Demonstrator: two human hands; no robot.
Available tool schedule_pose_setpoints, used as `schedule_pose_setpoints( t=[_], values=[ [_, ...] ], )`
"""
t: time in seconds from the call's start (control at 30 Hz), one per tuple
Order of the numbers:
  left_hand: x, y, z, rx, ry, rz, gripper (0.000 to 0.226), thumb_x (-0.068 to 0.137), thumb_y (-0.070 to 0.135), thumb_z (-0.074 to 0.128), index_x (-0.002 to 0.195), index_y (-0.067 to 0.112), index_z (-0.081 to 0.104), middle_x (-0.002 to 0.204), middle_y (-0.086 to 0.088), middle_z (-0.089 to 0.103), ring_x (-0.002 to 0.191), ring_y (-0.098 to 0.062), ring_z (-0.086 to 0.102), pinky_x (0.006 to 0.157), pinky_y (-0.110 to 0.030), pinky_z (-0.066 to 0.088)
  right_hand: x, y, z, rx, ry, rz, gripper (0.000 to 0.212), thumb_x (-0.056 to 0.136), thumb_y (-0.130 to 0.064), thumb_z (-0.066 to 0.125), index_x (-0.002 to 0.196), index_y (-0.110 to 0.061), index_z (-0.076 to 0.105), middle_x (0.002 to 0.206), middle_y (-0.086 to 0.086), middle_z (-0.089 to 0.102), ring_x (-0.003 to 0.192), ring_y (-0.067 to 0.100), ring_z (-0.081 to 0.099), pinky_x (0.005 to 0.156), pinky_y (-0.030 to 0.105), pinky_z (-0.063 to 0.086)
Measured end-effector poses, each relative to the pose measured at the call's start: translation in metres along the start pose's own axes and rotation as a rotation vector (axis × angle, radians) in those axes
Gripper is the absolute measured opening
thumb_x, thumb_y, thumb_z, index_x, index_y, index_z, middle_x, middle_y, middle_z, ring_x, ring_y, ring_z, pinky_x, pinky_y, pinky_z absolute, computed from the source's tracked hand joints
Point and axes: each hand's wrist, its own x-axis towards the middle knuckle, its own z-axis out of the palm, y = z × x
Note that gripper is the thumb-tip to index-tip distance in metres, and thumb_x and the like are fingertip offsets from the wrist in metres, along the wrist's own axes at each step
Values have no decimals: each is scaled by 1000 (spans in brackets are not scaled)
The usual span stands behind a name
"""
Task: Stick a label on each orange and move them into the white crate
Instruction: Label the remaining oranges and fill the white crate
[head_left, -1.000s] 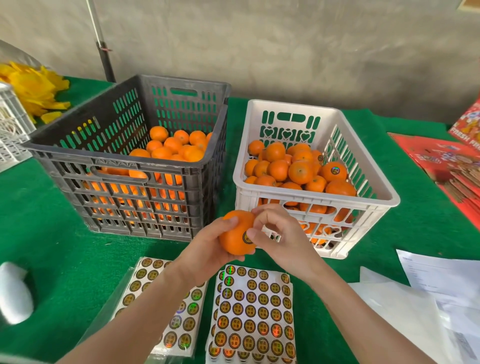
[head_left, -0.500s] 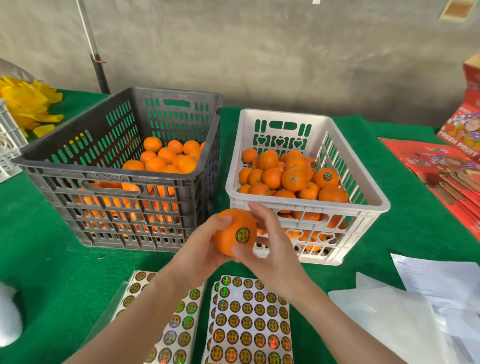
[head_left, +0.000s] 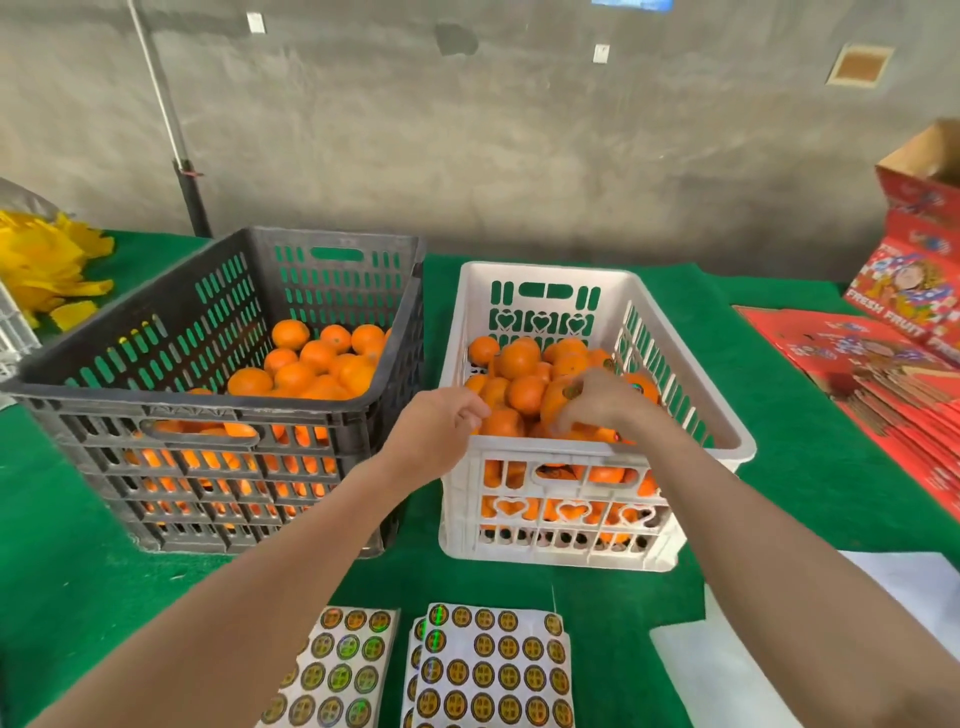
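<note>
Right hand (head_left: 597, 408) grips the round, labelled orange (head_left: 556, 402) just above the fruit pile (head_left: 519, 374) in the near half of the white slotted plastic crate (head_left: 730, 441); left hand (head_left: 441, 428), loosely curled and empty, hovers at its near-left rim, nearer the dark grey plastic crate (head_left: 208, 415).

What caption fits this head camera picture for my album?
Right hand holds a round labelled orange inside the white plastic crate, left hand empty nearby.

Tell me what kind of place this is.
Probably a small fruit-packing station: a grey crate and a white crate of oranges, sheets of round labels, and red cartons printed Fresh Fruit.
</note>
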Motion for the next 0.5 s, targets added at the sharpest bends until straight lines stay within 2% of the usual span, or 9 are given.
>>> schedule_pose_setpoints(
  t=[0.03, 0.07, 0.17, 0.23, 0.3, 0.37, 0.4, 0.47, 0.5],
  values=[
    [2, 0, 0, -5, 12, 7, 33, 94, 0, 41, 107, 12, 69, 107, -3, 68, 101, -14, 60, 84, -19, 44, 9, 4, 4, -98, -90, 21, 35, 68, -25, 78, 91, -8, 59, 94, 5, 55, 80, 18, 53, 58, 26, 41],
    [3, -2, 0, -7, 11, 21, 32, 92, -2, 43, 105, 11, 70, 101, -2, 68, 97, -13, 60, 83, -20, 45, 18, 6, 9, -192, -168, 29, 35, 73, -26, 75, 97, -6, 60, 94, 5, 53, 81, 19, 51, 59, 27, 41],
    [4, -5, -2, -49, 20, 39, 26, 90, -2, 50, 102, 9, 71, 88, 3, 65, 89, -12, 61, 81, -21, 48, 33, 11, 21, -367, -316, 10, 69, 79, -35, 73, 132, 0, 47, 113, 11, 49, 103, 24, 49, 80, 32, 42],
    [4, -7, -1, -70, 28, 36, 25, 90, -2, 51, 101, 8, 71, 88, 1, 66, 87, -12, 61, 82, -22, 50, 35, 13, 24, -432, -338, -16, 83, 76, -38, 76, 141, -3, 38, 137, 12, 46, 123, 29, 45, 97, 34, 42],
    [2, -7, 1, -96, 34, 19, 24, 89, -2, 52, 100, 10, 70, 87, 2, 66, 86, -12, 61, 83, -24, 51, 34, 11, 22, -425, -315, -56, 68, 78, -32, 76, 134, -7, 46, 134, 11, 49, 123, 29, 46, 93, 32, 44],
    [-1, -5, 4, -117, 52, -14, 21, 89, 2, 55, 100, 14, 68, 87, 7, 63, 87, -9, 59, 81, -21, 50, 28, -2, 19, -266, -121, -156, 35, 77, -23, 74, 106, -14, 56, 105, 5, 57, 105, 25, 53, 75, 26, 44],
    [-4, -3, 5, -121, 72, -23, 19, 89, 4, 56, 101, 15, 67, 89, 9, 61, 89, -6, 58, 80, -17, 48, 22, -13, 19, -150, 62, -208, 28, 79, -23, 73, 100, -17, 56, 99, 3, 57, 99, 23, 55, 72, 26, 42],
    [-17, -2, 7, -162, 145, -5, 15, 90, 5, 57, 99, 16, 63, 96, 8, 59, 91, -5, 57, 78, -10, 44, 10, -46, 24, 68, 432, -357, 21, 85, -21, 66, 105, -15, 61, 99, -1, 60, 96, 20, 58, 75, 26, 43],
    [-25, -3, 5, -212, 212, 16, 15, 90, 4, 57, 97, 17, 61, 96, 7, 60, 90, -7, 58, 76, -11, 45, 2, -65, 28, 164, 534, -468, 15, 87, -17, 64, 103, -14, 64, 96, -3, 61, 92, 17, 59, 74, 23, 43]
  ],
)
